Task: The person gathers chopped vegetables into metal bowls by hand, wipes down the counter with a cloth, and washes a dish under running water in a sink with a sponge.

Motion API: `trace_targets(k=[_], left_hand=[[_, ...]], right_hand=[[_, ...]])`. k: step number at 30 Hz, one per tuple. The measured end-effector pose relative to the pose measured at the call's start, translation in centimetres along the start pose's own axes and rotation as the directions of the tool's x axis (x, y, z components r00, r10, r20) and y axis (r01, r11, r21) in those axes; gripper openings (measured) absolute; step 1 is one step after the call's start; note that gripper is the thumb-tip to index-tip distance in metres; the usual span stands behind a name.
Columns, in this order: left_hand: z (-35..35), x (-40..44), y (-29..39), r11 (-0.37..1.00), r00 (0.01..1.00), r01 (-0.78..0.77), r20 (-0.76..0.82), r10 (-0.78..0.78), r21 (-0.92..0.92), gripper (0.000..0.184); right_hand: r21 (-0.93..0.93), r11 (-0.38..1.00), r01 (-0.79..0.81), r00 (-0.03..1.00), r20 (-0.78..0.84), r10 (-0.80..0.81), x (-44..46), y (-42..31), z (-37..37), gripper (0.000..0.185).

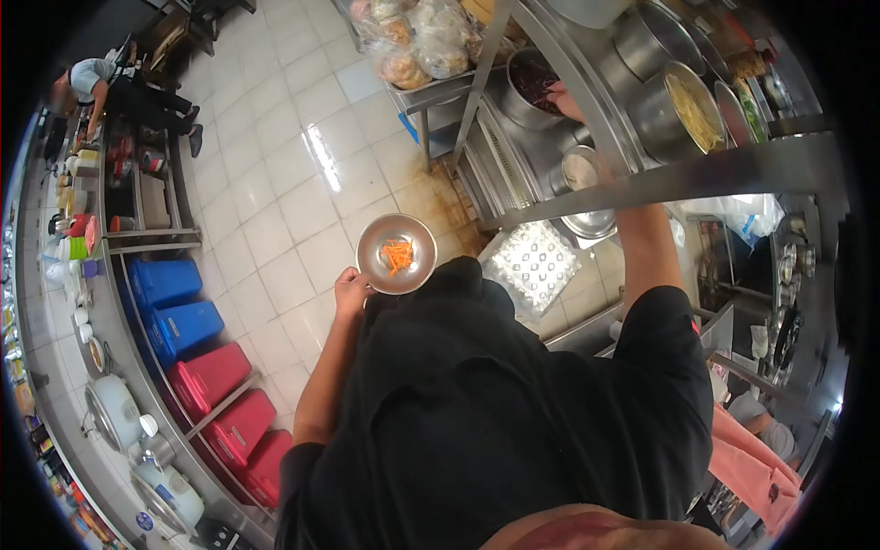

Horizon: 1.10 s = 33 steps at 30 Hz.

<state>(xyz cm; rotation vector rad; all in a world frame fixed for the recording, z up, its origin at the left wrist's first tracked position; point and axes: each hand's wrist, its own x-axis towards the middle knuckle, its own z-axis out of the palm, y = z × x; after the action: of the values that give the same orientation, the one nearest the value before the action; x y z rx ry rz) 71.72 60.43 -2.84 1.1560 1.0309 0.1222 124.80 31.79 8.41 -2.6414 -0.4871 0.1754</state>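
My left hand grips the rim of a round metal bowl, held out over the tiled floor. Orange strips lie in the middle of the bowl. On the other side, my right hand reaches under a metal shelf bar, its fingertips in a deep steel pot of dark red shredded food. Whether those fingers hold any of it is hidden. A smaller container with pale contents stands close to my right wrist.
A metal shelf beam crosses over my right forearm. A pot of yellow strips and bagged food stand nearby. Blue bins and red bins line the left counter. Another person bends at the far left.
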Motion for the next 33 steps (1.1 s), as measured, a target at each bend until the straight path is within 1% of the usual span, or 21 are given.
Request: trace_targets(k=[4,6,8,9,10,11,12,14,16,17,18,20,21,22,23,24,25,27,30,32,33], left_hand=[[1.1,0.9,-0.4,0.999,0.997,-0.032,0.065,0.032,-0.002,0.023],[1.8,1.0,-0.3,0.999,0.994,-0.049,0.092,0.050,-0.016,0.023],[2.9,0.7,0.8,0.997,0.989,-0.059,0.130,0.064,-0.043,0.023],[3.7,0.6,1.5,0.998,0.989,-0.062,0.136,0.065,-0.030,0.023],[4.4,0.1,2.2,0.998,0.988,-0.063,0.141,0.065,-0.018,0.022],[4.9,-0.2,2.6,0.998,0.988,-0.064,0.143,0.064,-0.006,0.022],[5.6,-0.1,3.1,0.997,0.983,-0.078,0.165,0.076,0.005,0.022],[6.4,-0.2,3.1,0.995,0.978,-0.090,0.191,0.082,0.035,0.023],[6.9,0.5,2.8,0.982,0.963,-0.104,0.263,0.060,0.155,0.017],[7.8,0.1,3.0,0.979,0.960,-0.115,0.271,0.067,0.166,0.018],[8.3,0.5,2.7,0.957,0.951,-0.151,0.301,0.071,0.250,0.020],[10.1,-0.5,4.0,0.965,0.937,-0.138,0.346,0.054,0.224,0.021],[11.0,-0.9,4.7,0.977,0.930,-0.089,0.367,0.012,0.194,0.021],[12.2,-0.4,4.4,0.968,0.905,-0.131,0.424,0.029,0.212,0.017],[13.1,-0.3,4.2,0.981,0.896,-0.089,0.444,0.002,0.174,0.016],[13.8,-0.4,4.3,0.980,0.890,-0.081,0.456,-0.011,0.183,0.016],[14.4,-0.6,4.5,0.979,0.883,-0.074,0.469,-0.023,0.188,0.016],[14.8,-1.0,5.0,0.984,0.867,-0.063,0.497,-0.029,0.167,0.015],[14.9,-1.5,5.5,0.990,0.863,-0.051,0.505,-0.022,0.129,0.016],[14.2,-1.8,5.7,0.992,0.873,-0.042,0.487,-0.023,0.123,0.017],[14.0,-2.0,5.9,0.991,0.882,-0.040,0.471,-0.023,0.124,0.017]], right_hand=[[0.156,0.988,0.002,0.994,-0.105,0.014,-1.8,0.7,-1.3,0.030],[0.360,0.932,0.045,0.977,-0.212,0.035,-4.1,1.8,-2.8,0.030],[0.572,0.813,0.108,0.948,-0.306,0.090,-6.8,2.8,-4.3,0.031],[0.697,0.704,0.140,0.927,-0.342,0.154,-8.7,3.6,-5.2,0.031],[0.805,0.563,0.189,0.904,-0.367,0.221,-10.8,4.3,-6.0,0.031],[0.876,0.417,0.244,0.881,-0.379,0.282,-13.0,4.9,-6.5,0.031],[0.911,0.301,0.282,0.862,-0.378,0.337,-14.9,5.4,-6.8,0.031],[0.947,0.173,0.269,0.832,-0.319,0.455,-19.6,6.2,-6.4,0.032],[0.974,0.137,0.182,0.811,-0.228,0.539,-24.1,6.0,-4.7,0.025],[0.986,0.107,0.127,0.794,-0.166,0.584,-26.2,5.6,-3.3,0.023],[0.990,0.113,0.088,0.818,-0.136,0.559,-27.7,4.5,-2.0,0.023],[0.993,0.121,0.007,0.855,-0.069,0.514,-30.7,0.1,0.1,0.023],[0.978,0.208,-0.031,0.876,-0.074,0.477,-31.4,-2.2,1.5,0.021],[0.857,0.498,-0.131,0.934,-0.062,0.352,-32.9,-7.2,2.2,0.021],[0.801,0.597,-0.040,0.970,-0.113,0.217,-32.5,-5.9,5.8,0.022],[0.692,0.722,0.005,0.985,-0.129,0.116,-32.4,-7.3,6.6,0.025],[0.663,0.748,-0.033,0.995,-0.046,0.086,-32.4,-7.7,7.5,0.026],[0.593,0.798,-0.112,0.990,-0.003,0.141,-32.5,-8.2,7.7,0.025],[0.771,0.611,-0.183,0.969,0.038,0.242,-32.0,-6.9,6.9,0.021],[0.806,0.588,-0.064,0.969,-0.091,0.230,-31.8,-5.5,3.6,0.016],[0.827,0.562,-0.020,0.935,-0.183,0.303,-31.8,-6.1,0.0,0.015]])
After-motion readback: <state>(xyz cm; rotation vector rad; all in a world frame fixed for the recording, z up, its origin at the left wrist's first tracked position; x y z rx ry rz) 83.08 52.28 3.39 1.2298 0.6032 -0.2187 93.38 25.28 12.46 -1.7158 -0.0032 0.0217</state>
